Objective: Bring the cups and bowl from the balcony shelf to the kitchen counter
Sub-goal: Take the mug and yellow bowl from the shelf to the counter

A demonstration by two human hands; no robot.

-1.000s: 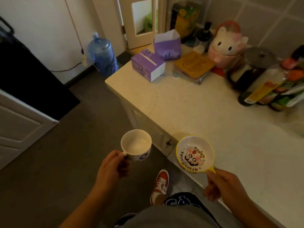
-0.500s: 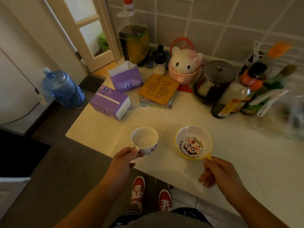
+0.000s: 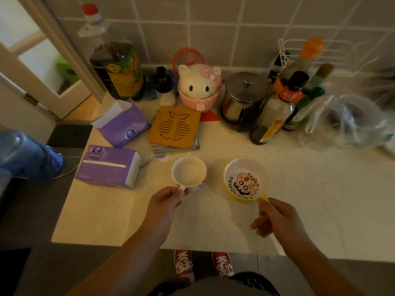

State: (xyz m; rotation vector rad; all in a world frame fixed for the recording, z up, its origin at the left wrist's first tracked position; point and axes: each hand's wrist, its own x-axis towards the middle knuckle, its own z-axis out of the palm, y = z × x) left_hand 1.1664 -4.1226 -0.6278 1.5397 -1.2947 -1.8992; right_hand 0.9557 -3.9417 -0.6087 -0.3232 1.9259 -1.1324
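A white cup with a small printed pattern is over the pale kitchen counter, upright and empty. My left hand grips its handle from the near side. To its right a yellow-rimmed bowl with a cartoon face printed inside is held low over the counter. My right hand pinches its short yellow handle. I cannot tell whether the cup or the bowl touches the counter.
Two purple tissue packs lie at the counter's left. A wooden fish trivet lies on a stack behind the cup. At the tiled wall stand an oil bottle, a cat-shaped jar, a steel pot, sauce bottles and a plastic bag.
I have stepped up to the counter. Both hands have carried the cup and the bowl from beside its edge to above its surface, and lower.
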